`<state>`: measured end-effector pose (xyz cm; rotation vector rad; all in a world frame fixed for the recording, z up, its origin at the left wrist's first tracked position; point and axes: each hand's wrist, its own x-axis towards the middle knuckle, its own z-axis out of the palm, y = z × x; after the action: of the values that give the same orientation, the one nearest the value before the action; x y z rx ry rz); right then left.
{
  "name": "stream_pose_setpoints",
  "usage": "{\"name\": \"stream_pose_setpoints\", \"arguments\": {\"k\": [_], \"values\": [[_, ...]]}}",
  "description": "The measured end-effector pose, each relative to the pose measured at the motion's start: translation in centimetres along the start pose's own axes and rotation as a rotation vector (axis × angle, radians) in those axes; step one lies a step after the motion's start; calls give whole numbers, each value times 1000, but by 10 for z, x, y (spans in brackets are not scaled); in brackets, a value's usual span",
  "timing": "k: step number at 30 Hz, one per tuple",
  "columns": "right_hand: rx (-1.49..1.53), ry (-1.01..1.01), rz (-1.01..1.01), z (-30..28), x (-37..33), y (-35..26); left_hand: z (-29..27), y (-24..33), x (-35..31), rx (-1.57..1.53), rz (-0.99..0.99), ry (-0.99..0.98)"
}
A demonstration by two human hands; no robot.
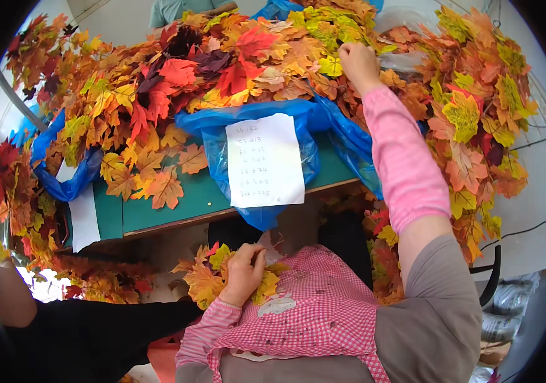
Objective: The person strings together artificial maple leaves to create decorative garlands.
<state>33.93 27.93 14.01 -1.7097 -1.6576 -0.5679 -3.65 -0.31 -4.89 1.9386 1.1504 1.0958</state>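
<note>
My left hand [245, 274] is closed at my lap, in front of the pink checked apron [324, 297]. It holds a small bunch of artificial maple leaves [204, 281], yellow, orange and a little red. Stretched far forward, my right hand [357, 64] is at the big leaf pile [279, 60] on the table. Its fingers are curled in beside a bright yellow leaf [330, 66] and the yellow-green leaves [333, 29]. Whatever lies between those fingertips is hidden. The pile mixes orange, red, dark purple and yellow leaves.
A handwritten white paper sheet [265, 159] lies over blue plastic [222, 124] at the green table's [158, 214] near edge. More leaves hang at the right [471, 121]. One person in black [88, 338] sits at my left; another person [187, 11] is across the table.
</note>
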Motion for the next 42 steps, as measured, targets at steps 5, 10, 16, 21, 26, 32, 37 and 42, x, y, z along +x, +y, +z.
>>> {"name": "stream_pose_setpoints", "arguments": {"k": [5, 10, 16, 21, 26, 32, 37, 42], "values": [[-416, -383, 285, 52, 41, 17, -4, 0, -3, 25, -40, 27], [-74, -261, 346, 52, 60, 53, -10, -3, 1, -39, -85, -7], [716, 252, 42, -11, 23, 26, -7, 0, -2, -55, -132, -58], [1212, -175, 141, -56, -40, -24, -5, 2, -5, -47, -122, -49], [1293, -706, 165, -86, -176, -120, -10, 10, 3, -87, -216, 48], [852, -714, -205, -65, -273, -168, -2, 15, 12, -232, -296, 129], [816, -706, -135, -63, -294, -174, 2, 18, 4, -323, -321, 156], [877, -762, -51, -68, -297, -175, 1, 22, 2, -310, -324, 168]]}}
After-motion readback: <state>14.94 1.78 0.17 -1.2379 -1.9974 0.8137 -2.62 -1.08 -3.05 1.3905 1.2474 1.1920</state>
